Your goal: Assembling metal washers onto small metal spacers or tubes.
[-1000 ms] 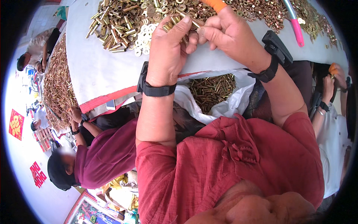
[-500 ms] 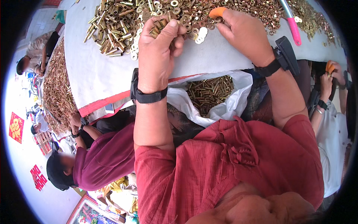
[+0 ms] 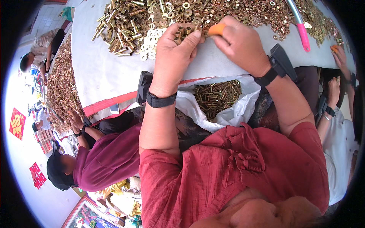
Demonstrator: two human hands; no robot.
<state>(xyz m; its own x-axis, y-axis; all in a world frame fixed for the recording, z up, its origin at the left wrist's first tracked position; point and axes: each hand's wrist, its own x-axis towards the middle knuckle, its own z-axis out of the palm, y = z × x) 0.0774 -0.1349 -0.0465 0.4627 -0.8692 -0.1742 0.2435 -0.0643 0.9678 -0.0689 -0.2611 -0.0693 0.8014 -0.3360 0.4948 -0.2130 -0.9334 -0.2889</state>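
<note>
A bunch of short brass tubes [image 3: 183, 33] sits in my left hand [image 3: 175, 57], whose fingers are closed around them with their open ends showing. Just to its right, my right hand [image 3: 239, 45] wears an orange finger cover [image 3: 216, 29] on one finger. Its fingers are drawn together close to the tubes, and what lies between them, if anything, is too small to make out. Behind both hands spread a pile of loose brass tubes [image 3: 127, 22], flat washers [image 3: 152, 40] and a heap of small copper-coloured nuts [image 3: 251, 19].
An open white sack [image 3: 249, 95] of assembled brass-coloured pieces [image 3: 218, 98] stands below the table edge [image 3: 125, 99]. A pink-handled tool [image 3: 303, 37] lies at the right. At left, a person in purple [image 3: 110, 159] works by another heap [image 3: 62, 83]; another person's hands [image 3: 334, 91] show at right.
My right hand has moved from the washers and nuts toward my left hand, and the two are now nearly touching. My left hand still holds the tubes. The view has shifted slightly.
</note>
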